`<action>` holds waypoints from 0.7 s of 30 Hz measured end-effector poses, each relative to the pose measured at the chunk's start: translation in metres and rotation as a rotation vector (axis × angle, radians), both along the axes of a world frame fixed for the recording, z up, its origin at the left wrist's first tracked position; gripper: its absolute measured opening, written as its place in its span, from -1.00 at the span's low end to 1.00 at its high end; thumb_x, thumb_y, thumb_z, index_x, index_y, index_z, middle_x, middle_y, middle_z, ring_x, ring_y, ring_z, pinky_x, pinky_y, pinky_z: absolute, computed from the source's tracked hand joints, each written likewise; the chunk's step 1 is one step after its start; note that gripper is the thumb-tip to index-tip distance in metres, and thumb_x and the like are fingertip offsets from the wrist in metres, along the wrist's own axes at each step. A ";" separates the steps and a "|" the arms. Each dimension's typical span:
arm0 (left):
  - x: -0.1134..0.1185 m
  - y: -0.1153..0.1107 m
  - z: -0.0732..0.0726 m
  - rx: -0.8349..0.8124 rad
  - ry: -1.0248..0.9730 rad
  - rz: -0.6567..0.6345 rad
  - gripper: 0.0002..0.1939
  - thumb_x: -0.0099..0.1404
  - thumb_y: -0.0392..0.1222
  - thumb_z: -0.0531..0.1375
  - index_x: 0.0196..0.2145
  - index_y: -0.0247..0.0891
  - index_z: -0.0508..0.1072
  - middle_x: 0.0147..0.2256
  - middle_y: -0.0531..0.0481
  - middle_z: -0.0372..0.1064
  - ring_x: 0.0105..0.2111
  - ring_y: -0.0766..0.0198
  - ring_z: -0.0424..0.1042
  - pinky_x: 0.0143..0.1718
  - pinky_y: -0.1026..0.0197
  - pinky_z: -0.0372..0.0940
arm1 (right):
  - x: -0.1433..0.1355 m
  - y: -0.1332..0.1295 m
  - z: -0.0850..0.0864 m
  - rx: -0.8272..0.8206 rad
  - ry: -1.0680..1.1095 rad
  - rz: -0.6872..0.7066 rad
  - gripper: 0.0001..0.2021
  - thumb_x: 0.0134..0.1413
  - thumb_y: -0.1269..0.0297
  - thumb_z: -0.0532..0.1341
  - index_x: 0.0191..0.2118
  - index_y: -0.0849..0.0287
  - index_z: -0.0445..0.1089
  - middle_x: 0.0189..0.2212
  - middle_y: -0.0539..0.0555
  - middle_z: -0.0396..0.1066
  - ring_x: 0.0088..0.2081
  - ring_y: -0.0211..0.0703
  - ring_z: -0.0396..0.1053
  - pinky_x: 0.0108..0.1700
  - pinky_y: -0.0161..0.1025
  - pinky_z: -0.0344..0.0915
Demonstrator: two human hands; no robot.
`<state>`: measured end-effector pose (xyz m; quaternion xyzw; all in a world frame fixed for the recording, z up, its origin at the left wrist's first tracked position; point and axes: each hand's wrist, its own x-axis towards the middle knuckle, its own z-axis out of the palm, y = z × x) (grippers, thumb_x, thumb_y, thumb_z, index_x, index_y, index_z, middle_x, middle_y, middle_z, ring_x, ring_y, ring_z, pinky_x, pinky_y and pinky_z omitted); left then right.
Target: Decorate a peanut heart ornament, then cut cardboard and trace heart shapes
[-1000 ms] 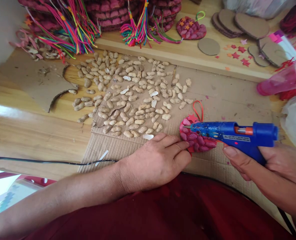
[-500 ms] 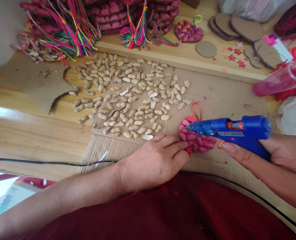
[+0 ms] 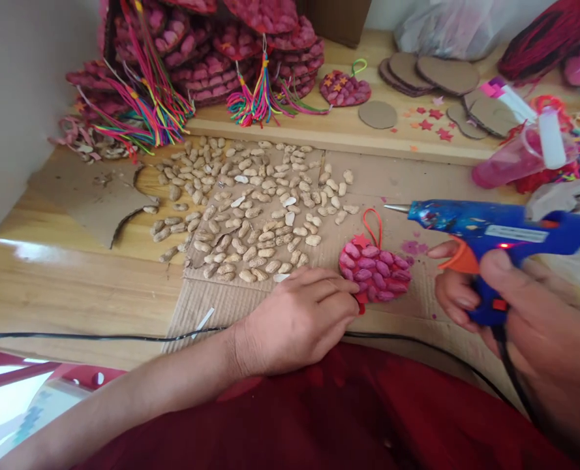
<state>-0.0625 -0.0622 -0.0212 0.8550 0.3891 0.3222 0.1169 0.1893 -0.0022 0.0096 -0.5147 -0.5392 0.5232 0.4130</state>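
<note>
My left hand (image 3: 306, 318) is closed on the lower left edge of a round ornament (image 3: 375, 269), its fingertips partly hidden. Pink-painted peanuts cover the ornament, which has a red star and an orange-red cord loop at its top. In my right hand (image 3: 509, 294) is a blue hot glue gun (image 3: 485, 225), fingers wrapped round its handle by the orange trigger. The gun's metal nozzle points left, apart from the ornament and above its right side. A small red light glows on the gun's body.
Loose peanuts (image 3: 260, 228) lie spread over cardboard (image 3: 392, 170) left of the ornament. A black cable (image 3: 98, 336) crosses the table's front. On the raised shelf stand stacked peanut ornaments (image 3: 206, 85) with tassels, cardboard discs (image 3: 449, 73) and small stars (image 3: 435, 114). A pink cup (image 3: 502, 163) leans at the right.
The glue gun has lifted off the ornament and moved right and up in my right hand, showing its nozzle and trigger. My left hand stays on the ornament. The camera view has shifted slightly.
</note>
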 end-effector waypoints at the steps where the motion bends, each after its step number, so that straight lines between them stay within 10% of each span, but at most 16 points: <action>1: 0.000 0.000 0.004 -0.048 -0.081 0.022 -0.88 0.44 -0.34 0.15 -0.19 -0.27 0.51 -0.08 -0.04 0.57 -0.01 0.25 0.51 0.11 0.14 0.37 | -0.005 0.000 -0.006 -0.047 0.077 0.012 -0.67 0.17 -0.09 0.29 -0.40 0.04 0.32 -0.60 -0.04 0.24 -0.59 -0.22 0.20 -0.59 -0.28 0.16; 11: -0.003 0.035 0.030 -0.667 -0.435 0.391 -0.90 0.30 -0.20 0.30 -0.34 -0.27 0.57 -0.41 0.06 0.52 -0.45 0.43 0.41 -0.43 0.39 0.28 | -0.009 0.005 -0.033 -0.036 0.162 0.042 -0.72 0.24 -0.01 0.27 -0.38 0.06 0.41 -0.58 -0.05 0.25 -0.58 -0.28 0.20 -0.61 -0.33 0.10; 21: -0.001 0.045 0.030 -0.726 -0.369 0.501 -0.84 0.24 -0.12 0.32 -0.35 -0.28 0.59 -0.47 0.04 0.50 -0.53 0.41 0.37 -0.51 0.38 0.24 | -0.006 0.014 -0.044 -0.009 0.269 0.079 -0.68 0.14 -0.07 0.34 -0.27 0.09 0.44 -0.63 -0.07 0.30 -0.59 -0.26 0.24 -0.61 -0.33 0.15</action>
